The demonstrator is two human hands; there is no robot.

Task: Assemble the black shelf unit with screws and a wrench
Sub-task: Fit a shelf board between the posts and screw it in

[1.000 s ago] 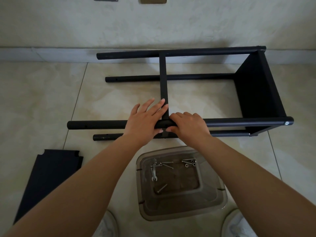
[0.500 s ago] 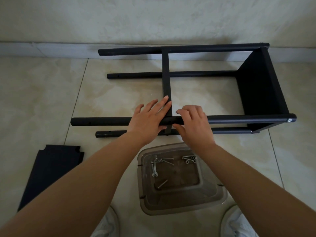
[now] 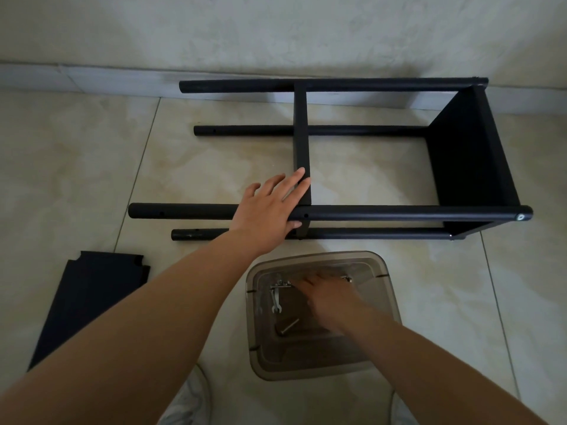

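The black shelf unit (image 3: pixel 399 211) lies on its side on the tiled floor, four tube legs pointing left, one panel fixed at the right end. A second panel (image 3: pixel 302 139) stands edge-up between the legs. My left hand (image 3: pixel 271 207) rests flat on the near upper leg, fingers straight against that panel's near end. My right hand (image 3: pixel 329 297) is down inside a clear plastic container (image 3: pixel 389 305), blurred, over the screws. A small silver wrench (image 3: pixel 276 297) and a loose screw (image 3: pixel 288 326) lie in the container. Whether the right hand holds anything is hidden.
A loose black shelf panel (image 3: pixel 89 302) lies flat on the floor at the left. The wall and skirting run just behind the frame. My shoes (image 3: pixel 190 400) show at the bottom edge, on either side of the container.
My right hand has left the near leg beside the panel and dropped into the container. My left hand stays on the leg and panel. The view has shifted slightly.
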